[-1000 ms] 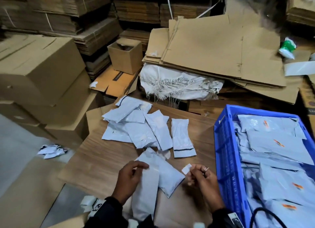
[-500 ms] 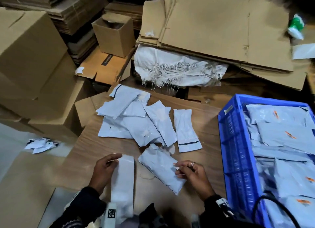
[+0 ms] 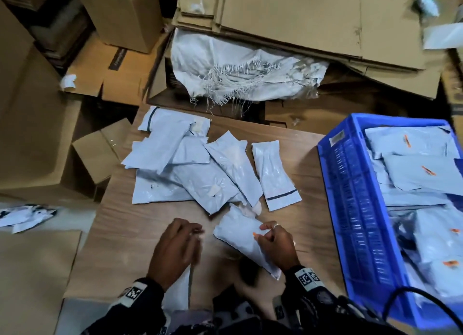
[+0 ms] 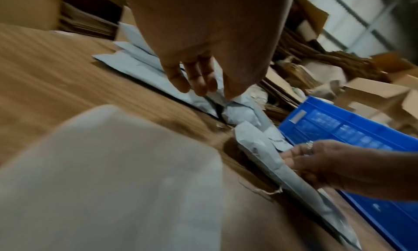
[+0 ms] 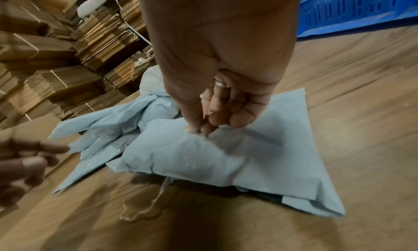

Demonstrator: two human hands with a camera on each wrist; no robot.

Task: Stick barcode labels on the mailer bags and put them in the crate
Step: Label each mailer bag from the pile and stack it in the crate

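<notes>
Wooden table (image 3: 310, 159) among cardboard stacks. Blue crate (image 3: 350, 209) w/ labelled bags at table's right edge. Pile of mailer bags (image 3: 200, 174) mid-table. Nearest mailer bag (image 3: 240, 237) at table's front, right hand (image 3: 275, 244) pinching small label (image 3: 254, 234) onto it. Left hand (image 3: 175, 249) beside it, fingers loose, holding nothing.
</notes>
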